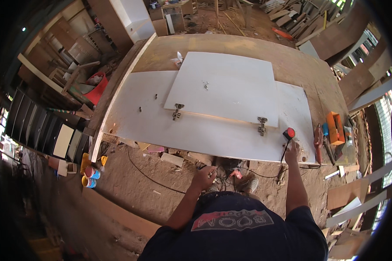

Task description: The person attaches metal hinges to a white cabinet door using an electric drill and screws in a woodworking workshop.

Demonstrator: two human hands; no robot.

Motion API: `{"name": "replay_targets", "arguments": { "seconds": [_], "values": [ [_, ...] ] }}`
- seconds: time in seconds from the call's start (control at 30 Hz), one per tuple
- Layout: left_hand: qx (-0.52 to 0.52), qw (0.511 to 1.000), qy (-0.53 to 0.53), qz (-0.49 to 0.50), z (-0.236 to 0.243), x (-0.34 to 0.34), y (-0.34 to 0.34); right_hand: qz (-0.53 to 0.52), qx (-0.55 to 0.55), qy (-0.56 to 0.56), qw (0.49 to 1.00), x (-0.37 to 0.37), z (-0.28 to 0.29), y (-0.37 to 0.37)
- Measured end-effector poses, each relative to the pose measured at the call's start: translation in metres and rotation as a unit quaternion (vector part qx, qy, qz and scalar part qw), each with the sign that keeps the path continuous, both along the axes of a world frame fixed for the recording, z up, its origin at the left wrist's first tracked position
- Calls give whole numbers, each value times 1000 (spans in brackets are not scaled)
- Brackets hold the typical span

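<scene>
1. White boards take up most of the workbench [300, 65]: a big white panel [152, 122] lies flat, and a smaller white door [226, 87] sits on top of it, a bit skewed.
2. Two metal hinges [177, 111] are already on the door's near edge, one left and one right [262, 125], both hanging over onto the big panel. So my guess is that mounting them on the door is done, and fixing them to the panel is what's left. Can't tell from here whether any screws have gone into the panel yet.
3. Right hand [293, 153] rests at the near edge of the panel, fingers wrapped around the dark shaft of a screwdriver [287, 141]. Its red handle sits on the panel, near the right hinge but not touching it.
4. Left hand [204, 176] hangs below the bench edge, over the dirt floor, fingers pinched together on something small. Could be a screw, but it's too tiny to say for sure.
5. A few loose screws [205, 85] sit in the middle of the door, and a couple more dark bits lie on the panel off to the left.
6. An orange tool [335, 128] and other gear are piled at the right end of the bench, well apart from both hands.
</scene>
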State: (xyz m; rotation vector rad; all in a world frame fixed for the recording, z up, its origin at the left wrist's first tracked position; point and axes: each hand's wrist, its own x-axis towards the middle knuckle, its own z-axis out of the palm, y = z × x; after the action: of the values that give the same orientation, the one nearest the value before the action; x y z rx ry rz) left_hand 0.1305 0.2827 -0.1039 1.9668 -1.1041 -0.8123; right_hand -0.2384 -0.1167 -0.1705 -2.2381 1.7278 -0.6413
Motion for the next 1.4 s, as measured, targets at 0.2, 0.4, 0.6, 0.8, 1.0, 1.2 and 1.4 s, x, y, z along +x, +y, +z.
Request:
{"name": "replay_targets", "arguments": {
  "seconds": [0.2,0.4,0.6,0.8,1.0,1.2,1.4],
  "values": [
    [-37,998,-31,-50,-1,1,-34,12,28,-22,999,-1,14,23],
    [-39,995,-21,-90,0,-4,-53,3,42,-46,998,-11,-2,21],
    [-52,992,-38,-109,-6,-7,-55,0,31,-21,999,-3,18,36],
    [-52,991,1,-127,-8,-14,-68,3,93,-37,995,14,38,40],
    [-47,984,4,-170,-17,-30,-104,-32,92,-43,994,11,66,51],
    [-51,978,-21,-201,23,-64,-161,-11,120,-61,991,-4,70,53],
    [-57,984,-24,-167,23,-125,-222,65,196,-160,965,-40,95,27]
  ]
}}
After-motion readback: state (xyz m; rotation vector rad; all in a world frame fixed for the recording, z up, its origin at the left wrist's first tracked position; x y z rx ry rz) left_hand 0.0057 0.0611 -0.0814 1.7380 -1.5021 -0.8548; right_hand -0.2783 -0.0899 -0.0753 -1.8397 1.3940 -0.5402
